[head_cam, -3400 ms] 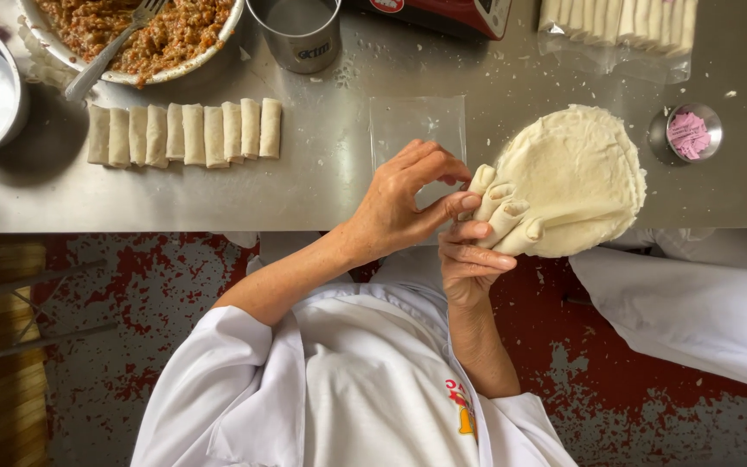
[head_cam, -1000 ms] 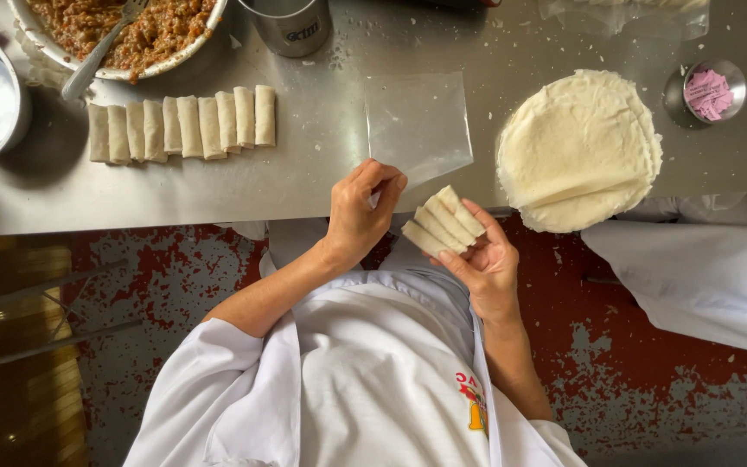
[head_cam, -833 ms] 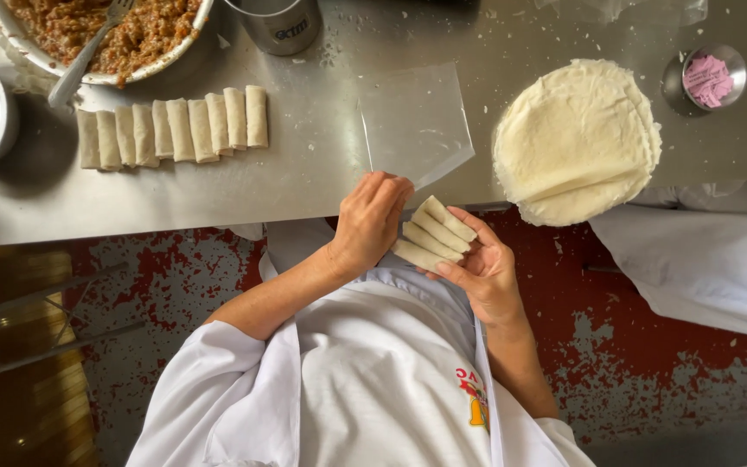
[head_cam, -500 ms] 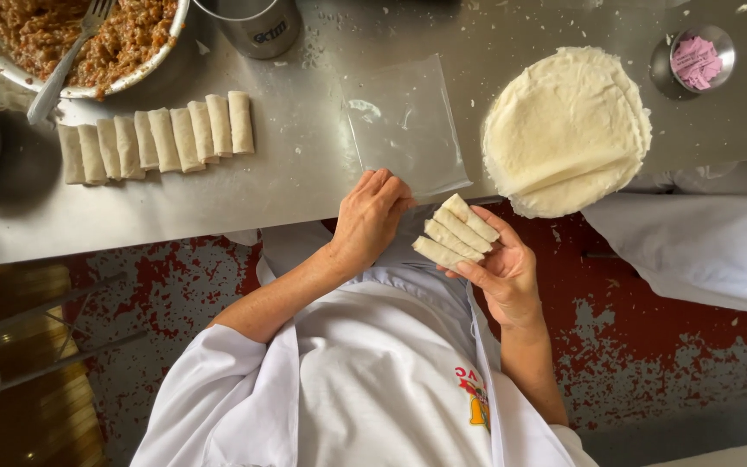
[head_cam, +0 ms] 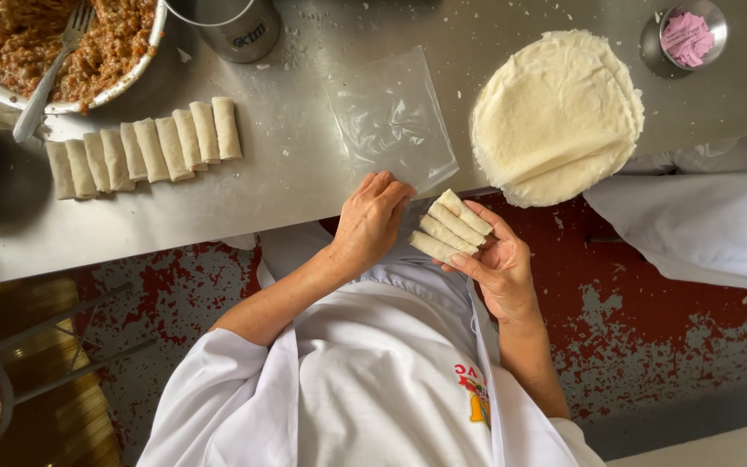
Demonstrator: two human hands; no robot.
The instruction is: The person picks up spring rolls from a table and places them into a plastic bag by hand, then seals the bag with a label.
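Right hand palm-up just off the near edge of the steel counter, grip loosely cupped around three small spring rolls lying side by side across its fingers. Left hand grip pinched at the near corner of the clear plastic bag, which lies flat on the counter; fingertips overlap the bag's edge, though whether they've actually got film between them is hard to tell from this angle. Landmark = plastic bag. Right of it: stack of round pale wrappers, overhanging the counter edge. Beyond the stack, far right: small metal cup with pink contents. Left of the bag: row of nine finished rolls, touching each other. Further left and up: bowl of cooked mince filling with a fork in it. Metal tumbler up-left of the bag. White cloth below the wrapper stack.
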